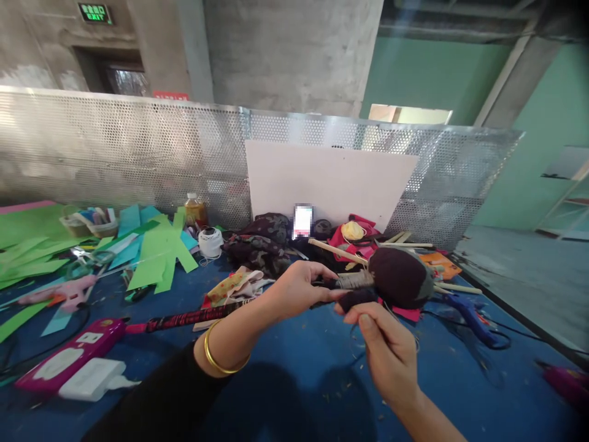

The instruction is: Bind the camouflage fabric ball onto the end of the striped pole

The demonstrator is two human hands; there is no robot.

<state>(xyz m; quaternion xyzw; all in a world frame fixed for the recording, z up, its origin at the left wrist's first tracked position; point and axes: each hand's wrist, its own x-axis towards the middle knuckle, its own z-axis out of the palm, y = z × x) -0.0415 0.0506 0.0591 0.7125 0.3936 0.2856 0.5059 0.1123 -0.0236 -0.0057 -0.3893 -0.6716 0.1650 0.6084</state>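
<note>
My left hand (301, 287) is closed round the dark end of a handle bound with pale cord (356, 280). At the handle's other end is a round, dark, cloth-covered head (399, 276), held above the table. My right hand (389, 341) pinches a small dark bundle (356, 299) just below the cord binding; I cannot tell whether it is cloth or wound thread. A thin loose strand hangs near the right fingers. Behind the handle, a light wooden stick (338, 252) slants toward the head.
Green paper strips (159, 255), a pink glue gun (62, 296) and a magenta power strip (73, 356) lie left. White cord (210, 243), patterned dark cloth (257, 245) and a phone (302, 221) stand behind. A blue glue gun (473, 319) lies right. A white board (326, 181) leans on perforated metal.
</note>
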